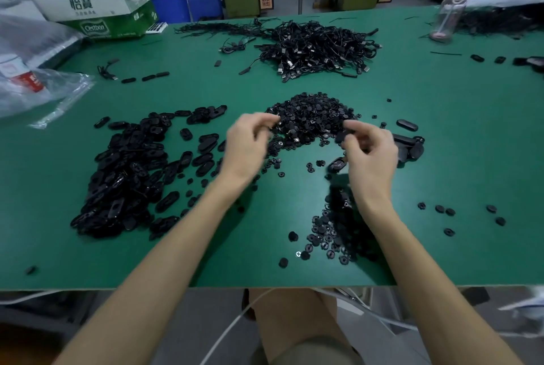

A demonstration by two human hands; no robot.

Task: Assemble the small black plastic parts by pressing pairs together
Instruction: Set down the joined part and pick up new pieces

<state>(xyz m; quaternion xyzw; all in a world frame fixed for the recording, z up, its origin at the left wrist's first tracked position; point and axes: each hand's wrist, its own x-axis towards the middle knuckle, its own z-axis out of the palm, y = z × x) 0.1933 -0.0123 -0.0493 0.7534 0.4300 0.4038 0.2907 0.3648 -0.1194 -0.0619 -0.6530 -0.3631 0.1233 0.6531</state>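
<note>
Pinched in the grip of the right hand: a small black part, thumb and curled fingertips pressed onto it. Held just above the near right edge of the heap of small round parts at mid-tabletop. Roughly level with the left hand, the two hands well apart, with the heap's near slope between them. Left grip curled, fingertips bunched toward the thumb at the heap's left edge. Blurred there, so cannot tell whether anything is caught between them.

Open green tabletop between the forearms, running down to the front edge. Below the right wrist, a loose scatter of round parts, partly hidden under the forearm. Left of the left forearm, a broad pile of oval shells, its nearest pieces just beside the wrist. Just beyond the right hand, a few dark oval pieces. Behind the heap, a bare strip of green, then a tangle of black cables.

Further out, a cardboard box and a clear plastic bag toward the far left corner. A clear bottle upright at the far right. A few stray round bits dotted toward the right edge.
</note>
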